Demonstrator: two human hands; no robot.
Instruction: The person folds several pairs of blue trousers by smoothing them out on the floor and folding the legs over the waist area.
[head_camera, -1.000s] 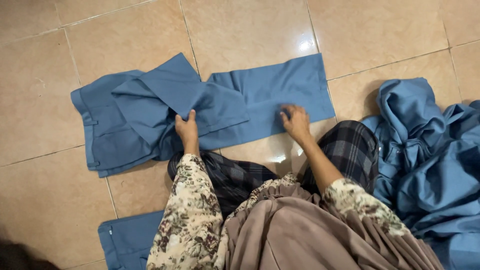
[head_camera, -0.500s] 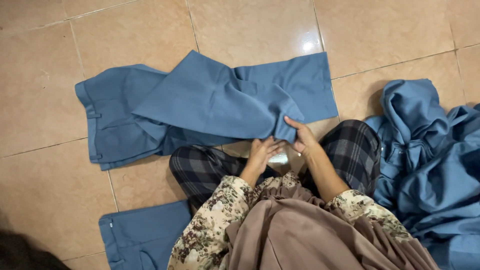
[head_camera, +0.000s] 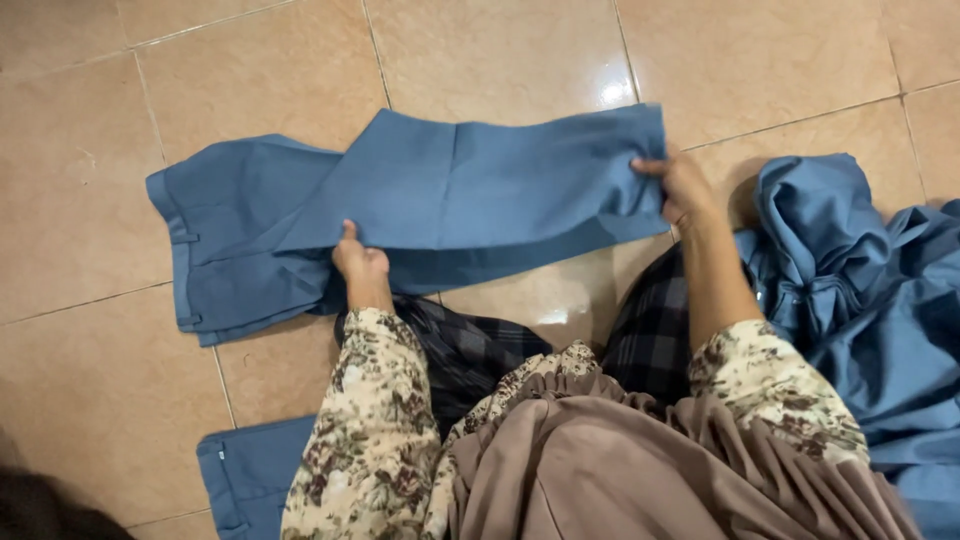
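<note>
Blue trousers (head_camera: 440, 200) lie flat on the tan tiled floor (head_camera: 480, 50), waistband to the left, one leg laid over the other toward the right. My left hand (head_camera: 358, 262) pinches the near edge of the upper leg about halfway along. My right hand (head_camera: 683, 187) grips the leg's cuff end at the right. Both arms wear floral sleeves.
A heap of crumpled blue garments (head_camera: 870, 300) lies at the right beside my knee. Another folded blue piece (head_camera: 245, 470) sits at the lower left. My lap, in checked and brown fabric, fills the bottom centre.
The folded-over trouser leg has been drawn out flat to the right. My left hand moved back left along the near edge and my right hand went out to the cuff.
</note>
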